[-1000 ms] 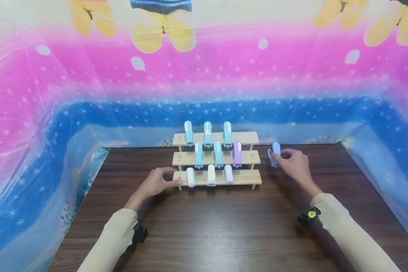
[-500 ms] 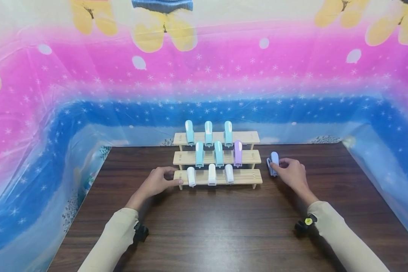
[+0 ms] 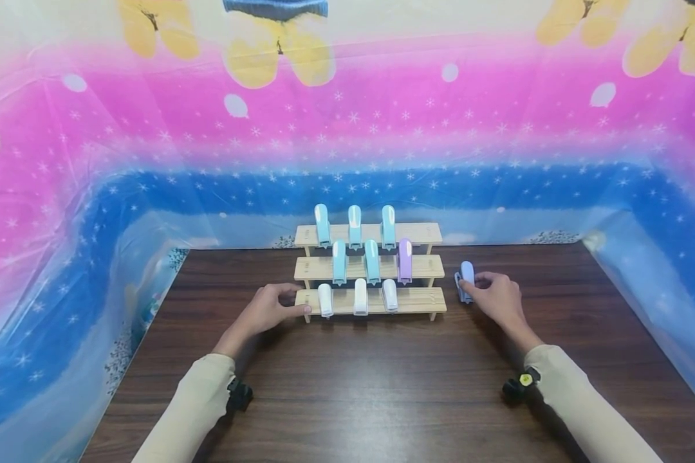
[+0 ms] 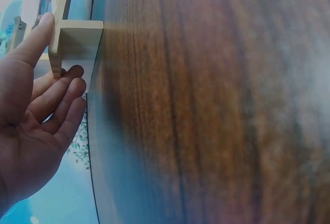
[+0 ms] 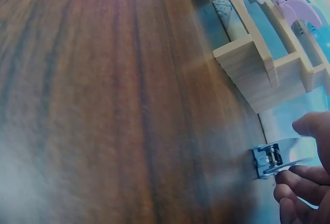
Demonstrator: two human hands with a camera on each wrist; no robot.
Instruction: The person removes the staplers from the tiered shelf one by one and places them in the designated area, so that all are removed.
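At the right of the rack, my right hand (image 3: pixel 498 297) holds a pale blue-violet stapler (image 3: pixel 466 273) between thumb and fingers. Its front end faces the right wrist camera, and the stapler (image 5: pixel 270 157) is down at the tabletop there. My left hand (image 3: pixel 269 310) grips the left end of the lowest shelf of a wooden three-tier rack (image 3: pixel 428 300), thumb on top and fingertips (image 4: pixel 76 71) beneath. White staplers (image 3: pixel 360 297) line that lowest shelf. The middle shelf carries two turquoise staplers (image 3: pixel 372 262) and a purple stapler (image 3: pixel 405 260). Three turquoise staplers (image 3: pixel 354 227) stand on the top shelf.
The dark wood-grain table (image 3: pixel 359 386) stretches in front of the rack. A patterned pink and blue cloth (image 3: pixel 382 141) hangs behind and along both sides. Black wrist cameras (image 3: pixel 240 394) are strapped at both sleeves.
My right hand has brought the blue-violet stapler toward me, from beside the upper shelves to beside the middle and lowest ones. My left hand stays on the rack.
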